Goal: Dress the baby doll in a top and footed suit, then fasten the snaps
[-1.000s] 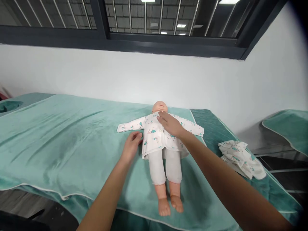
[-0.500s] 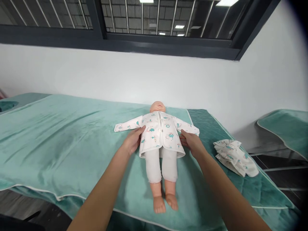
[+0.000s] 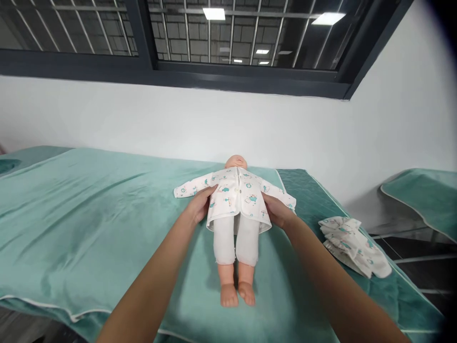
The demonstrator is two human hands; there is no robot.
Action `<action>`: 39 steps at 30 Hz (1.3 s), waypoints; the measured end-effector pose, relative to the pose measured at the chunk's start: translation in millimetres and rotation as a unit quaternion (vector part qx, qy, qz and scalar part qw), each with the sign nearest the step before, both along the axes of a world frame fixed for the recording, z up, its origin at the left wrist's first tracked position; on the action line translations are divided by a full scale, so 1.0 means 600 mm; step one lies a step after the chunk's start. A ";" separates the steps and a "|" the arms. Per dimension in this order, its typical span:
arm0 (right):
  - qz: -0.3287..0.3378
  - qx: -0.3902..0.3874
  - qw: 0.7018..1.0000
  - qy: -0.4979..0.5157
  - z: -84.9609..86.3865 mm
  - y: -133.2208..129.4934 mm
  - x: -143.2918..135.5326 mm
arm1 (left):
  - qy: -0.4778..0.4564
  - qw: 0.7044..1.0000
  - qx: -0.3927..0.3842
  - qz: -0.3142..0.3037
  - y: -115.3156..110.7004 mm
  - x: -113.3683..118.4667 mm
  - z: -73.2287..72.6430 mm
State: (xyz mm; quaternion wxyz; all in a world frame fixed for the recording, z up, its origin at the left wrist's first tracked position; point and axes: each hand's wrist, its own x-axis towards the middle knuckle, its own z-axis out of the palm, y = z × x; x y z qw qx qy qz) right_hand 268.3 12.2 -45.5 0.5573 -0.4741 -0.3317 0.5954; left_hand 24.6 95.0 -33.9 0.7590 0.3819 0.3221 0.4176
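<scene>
A baby doll (image 3: pixel 225 274) lies on its back, head toward the wall and bare feet toward me. It wears a white printed jacket (image 3: pixel 228 195) with buttons down the front, and white cloth covers its legs. Both sleeves stretch out sideways. My left hand (image 3: pixel 202 204) grips the doll's side, thumb on top of the jacket below the armpit and fingers hidden behind. On the opposite side my right hand (image 3: pixel 280 209) clasps the torso, its fingers tucked under the jacket's edge and partly out of sight.
Light green covers (image 3: pixel 89 228) spread over the bed beneath the doll. A folded printed cloth garment (image 3: pixel 355 245) rests on the darker green quilt (image 3: pixel 300 183) at the right. Behind stand a white wall (image 3: pixel 143 119) and a barred window. Another green-covered surface (image 3: pixel 424 193) is at far right.
My right hand has shifted inward, closer against the doll's torso. The doll's legs and feet have swung slightly left and away from me. The camera view has tilted up a little.
</scene>
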 end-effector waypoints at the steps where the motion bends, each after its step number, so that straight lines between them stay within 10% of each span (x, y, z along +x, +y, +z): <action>1: -0.004 -0.002 1.000 0.004 0.000 0.002 0.002 | -0.005 1.000 -0.005 -0.003 0.005 0.001 -0.003; 9: 0.033 -0.017 0.996 0.080 -0.018 -0.020 0.030 | -0.077 0.992 -0.093 0.038 0.000 -0.025 -0.013; 24: -0.017 0.095 0.992 0.078 -0.042 -0.019 0.034 | -0.164 0.923 -0.049 0.345 -0.013 -0.038 -0.018; 39: -0.039 0.036 0.991 0.125 -0.028 -0.025 0.048 | -0.118 0.941 -0.100 0.301 0.025 -0.107 -0.004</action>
